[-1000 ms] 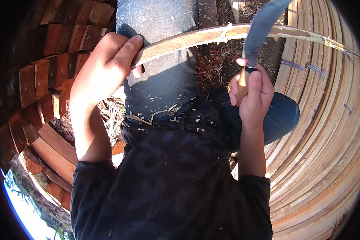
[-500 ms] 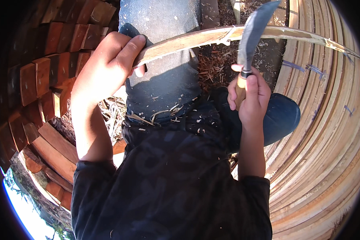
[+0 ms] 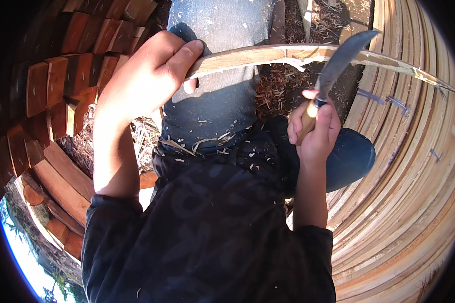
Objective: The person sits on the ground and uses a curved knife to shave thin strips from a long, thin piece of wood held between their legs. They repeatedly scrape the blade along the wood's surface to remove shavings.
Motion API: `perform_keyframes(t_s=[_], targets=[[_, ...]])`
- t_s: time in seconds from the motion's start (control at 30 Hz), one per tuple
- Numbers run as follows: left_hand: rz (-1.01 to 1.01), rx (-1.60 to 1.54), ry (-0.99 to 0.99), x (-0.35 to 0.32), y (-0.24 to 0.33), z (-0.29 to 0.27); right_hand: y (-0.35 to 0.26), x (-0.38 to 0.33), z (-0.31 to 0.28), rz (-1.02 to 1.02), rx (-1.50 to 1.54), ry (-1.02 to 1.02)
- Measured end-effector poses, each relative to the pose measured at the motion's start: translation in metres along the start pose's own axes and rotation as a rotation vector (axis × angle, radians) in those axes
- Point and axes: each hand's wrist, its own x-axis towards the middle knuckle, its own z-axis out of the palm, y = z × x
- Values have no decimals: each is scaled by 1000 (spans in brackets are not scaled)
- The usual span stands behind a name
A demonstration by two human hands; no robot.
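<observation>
Across the upper centre, the left hand (image 3: 154,68) grips a wooden strip (image 3: 242,57); the right hand (image 3: 316,130) clenches a knife (image 3: 340,65). Paring looks partly done (I see a shaving (image 3: 295,63) attached), with roughness left towards the right.

The single view comes from the left one of two fisheye cameras worn side by side on the person's head. It faces steeply down over the chest, and its left is the person's left. The shirt (image 3: 202,227) is close under the lens and fills the lower middle; the left hand (image 3: 154,76) and right hand (image 3: 321,139) lie farther out, above it, with a leg (image 3: 212,111) between them. The wide field reaches blocks (image 3: 38,88) on the left and strips (image 3: 384,202) on the right, where lines bow along the rim. Black rounds off the corners.
</observation>
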Motion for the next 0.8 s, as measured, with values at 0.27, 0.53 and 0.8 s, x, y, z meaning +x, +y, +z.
perform_keyframes(t_s=[0.27, 0.53, 0.8], targets=[[70, -13, 3, 0, 0, 1, -3, -1, 5, 128, -248, -208], [138, -92, -113, 2, -7, 0, 1, -8, 5, 247, 164, -286], [-30, -135, -317, -5, -8, -16, -8, -11, -7, -13, -218, -12]])
